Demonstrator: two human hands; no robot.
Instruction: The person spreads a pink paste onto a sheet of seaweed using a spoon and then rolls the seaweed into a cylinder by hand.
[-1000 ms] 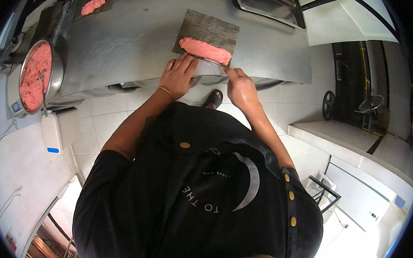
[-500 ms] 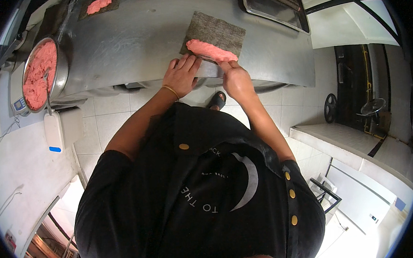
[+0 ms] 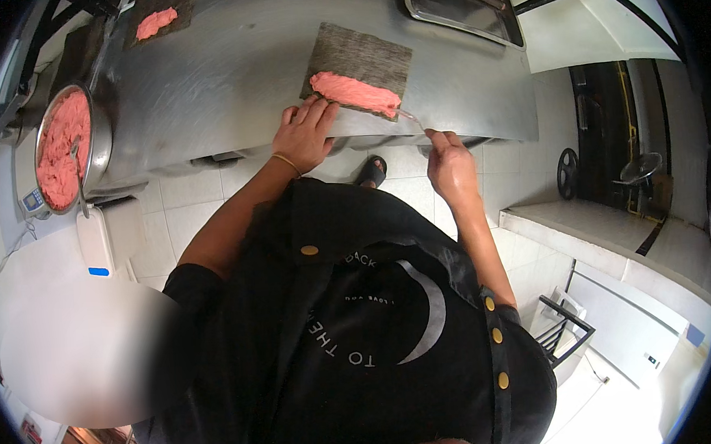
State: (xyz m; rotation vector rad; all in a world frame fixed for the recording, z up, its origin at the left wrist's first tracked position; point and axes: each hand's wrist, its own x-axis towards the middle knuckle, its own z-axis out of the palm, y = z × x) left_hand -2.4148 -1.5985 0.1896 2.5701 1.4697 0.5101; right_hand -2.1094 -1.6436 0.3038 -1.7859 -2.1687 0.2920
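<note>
A dark seaweed sheet (image 3: pixel 366 54) lies on the steel table, with a long strip of pink paste (image 3: pixel 356 92) along its near edge. At the left end of that edge, my left hand (image 3: pixel 303 134) rests its outstretched fingers on the sheet's border, apart from one another. My right hand (image 3: pixel 452 167) is closed around the end of a slim metal utensil (image 3: pixel 411 117). The utensil's tip reaches the right end of the paste; its exact shape is too small to tell.
Left, a steel bowl (image 3: pixel 104 140) holds more pink paste and a spoon (image 3: pixel 78 170), near a scale (image 3: pixel 32 199). Another seaweed sheet (image 3: pixel 180 17) bears paste (image 3: pixel 156 23). A tray (image 3: pixel 462 28) of dark sticks stands back right. A blurred patch hides the lower left.
My right hand has drawn back to the right and nearer my body, and the utensil now shows between it and the paste. My left hand stays at the sheet's edge.
</note>
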